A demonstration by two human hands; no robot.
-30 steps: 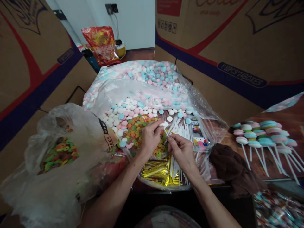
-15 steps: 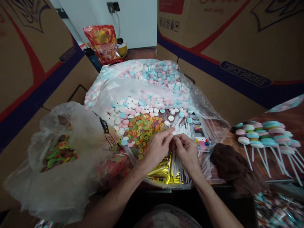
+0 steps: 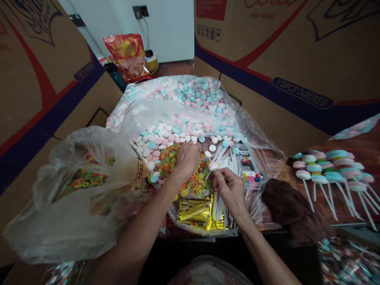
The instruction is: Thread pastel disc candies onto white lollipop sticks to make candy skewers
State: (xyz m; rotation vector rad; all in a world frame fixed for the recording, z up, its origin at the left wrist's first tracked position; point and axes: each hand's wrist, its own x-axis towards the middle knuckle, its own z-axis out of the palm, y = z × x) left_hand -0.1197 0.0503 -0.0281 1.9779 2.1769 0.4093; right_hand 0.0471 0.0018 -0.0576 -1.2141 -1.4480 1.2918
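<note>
My right hand (image 3: 230, 188) pinches a white stick with a pink-and-white round candy (image 3: 213, 166) on its upper end. My left hand (image 3: 189, 158) reaches over the ring-shaped gummy candies (image 3: 194, 184), near the edge of the loose white, pink and blue round candies (image 3: 160, 140). Its fingers point away from me and down; their tips are hidden, so whether they hold anything does not show. Beside my right hand lies a bundle of white sticks (image 3: 227, 158). Gold twist ties (image 3: 194, 209) lie nearer to me.
A large clear bag of round candies (image 3: 190, 93) lies behind. At left stands a plastic bag of gummy rings (image 3: 74, 237). Finished candy sticks (image 3: 335, 166) and a brown cloth (image 3: 287, 209) lie at right. Cardboard boxes (image 3: 267, 51) flank both sides; a red packet (image 3: 129, 55) stands at the back.
My left hand has parted from my right and moved forward over the candies. My right hand stays near its place, with the candy on the stick now showing.
</note>
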